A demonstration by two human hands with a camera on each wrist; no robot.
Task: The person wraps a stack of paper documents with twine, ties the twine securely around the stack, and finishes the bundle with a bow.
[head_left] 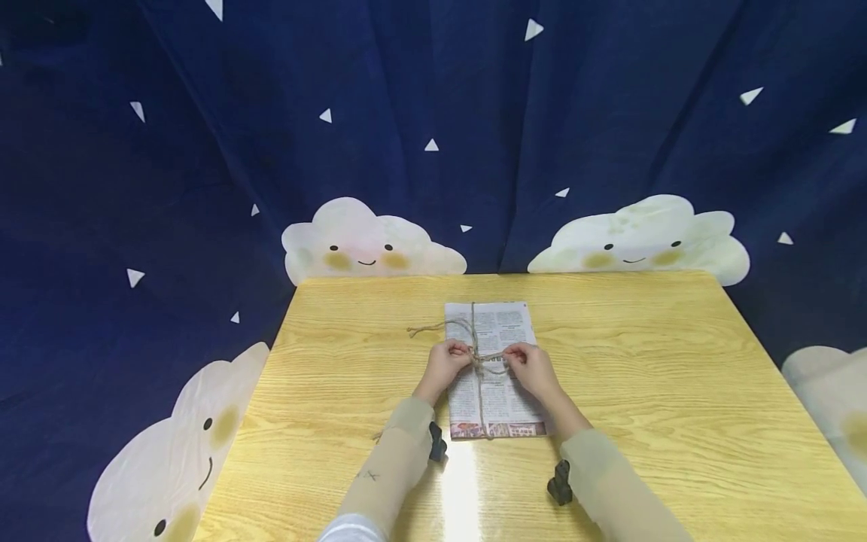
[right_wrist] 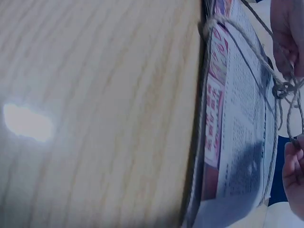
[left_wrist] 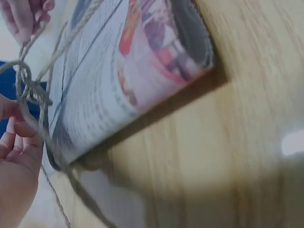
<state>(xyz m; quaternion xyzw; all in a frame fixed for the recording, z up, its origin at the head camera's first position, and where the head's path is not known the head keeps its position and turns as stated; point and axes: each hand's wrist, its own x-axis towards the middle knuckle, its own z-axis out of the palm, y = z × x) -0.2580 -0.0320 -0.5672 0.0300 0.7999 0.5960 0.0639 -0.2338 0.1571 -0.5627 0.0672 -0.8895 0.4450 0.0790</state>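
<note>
A bundle of folded newspapers [head_left: 497, 410] lies on the table with brown twine [head_left: 481, 406] running lengthwise and crosswise over it. At its middle the twine meets in a knot with loops [left_wrist: 33, 90]. My left hand [head_left: 447, 363] pinches the twine just left of the knot. On the other side my right hand [head_left: 531, 367] pinches a loop of twine between thumb and fingers. One loose twine end [head_left: 423, 329] trails past the bundle's left edge. Both hands sit above the paper, close together, and the right wrist view shows the knot [right_wrist: 283, 89] between them.
The wooden table [head_left: 643, 361] extends to both sides of the bundle. A dark blue curtain [head_left: 420, 90] with white triangles and smiling clouds hangs behind and beside it. Each sleeve carries a small black device [head_left: 560, 483] near the wrist.
</note>
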